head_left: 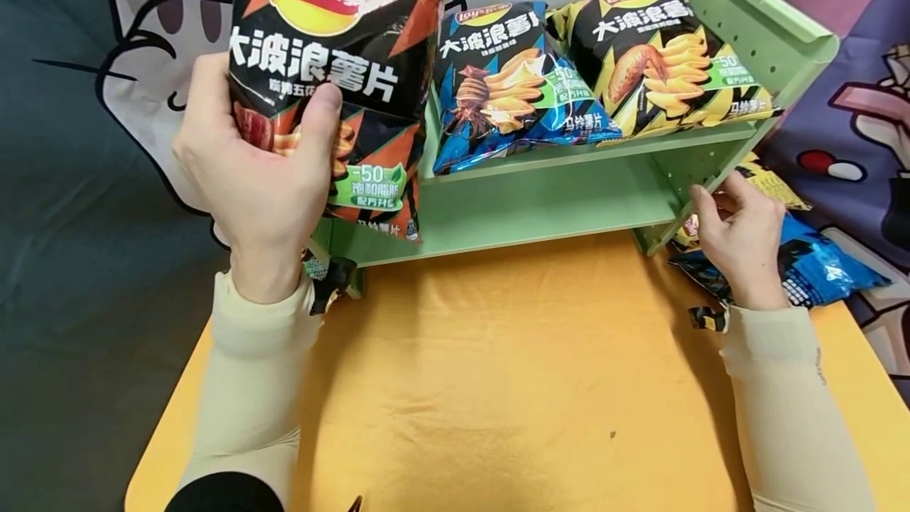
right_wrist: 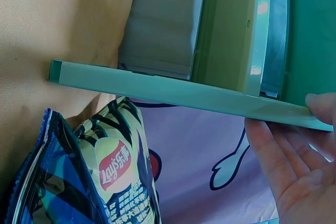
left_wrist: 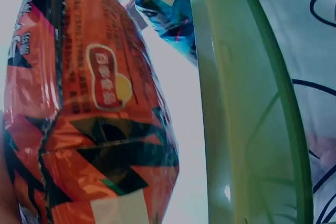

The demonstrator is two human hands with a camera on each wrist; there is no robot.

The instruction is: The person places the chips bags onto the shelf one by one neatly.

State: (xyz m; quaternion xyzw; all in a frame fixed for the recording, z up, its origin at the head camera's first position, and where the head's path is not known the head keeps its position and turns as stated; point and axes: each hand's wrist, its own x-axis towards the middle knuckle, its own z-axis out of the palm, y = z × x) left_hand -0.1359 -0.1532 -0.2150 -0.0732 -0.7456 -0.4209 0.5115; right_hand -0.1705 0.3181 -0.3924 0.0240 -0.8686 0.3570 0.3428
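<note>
Blue bag (head_left: 508, 93), yellow bag (head_left: 661, 69) already on upper tier of green rack (head_left: 526, 204); red bag (head_left: 348, 62), gripped by left hand (head_left: 256, 172) at rack's left end, seemingly yet to shelve; right hand (head_left: 746, 231) pinches rack's right panel (head_left: 753, 38)

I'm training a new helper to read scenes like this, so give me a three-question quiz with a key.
1. Fill in the blank: The left hand holds a chip bag coloured black and ____.
2. True or false: The right hand lies flat on the table.
3. Short answer: Which two bags show on the upper tier of the green shelf, from left to right in the head view?

Key
1. Orange-red.
2. False: it grips the shelf's side panel, thumb on one side and fingers on the other.
3. The blue bag, then the yellow bag.
</note>
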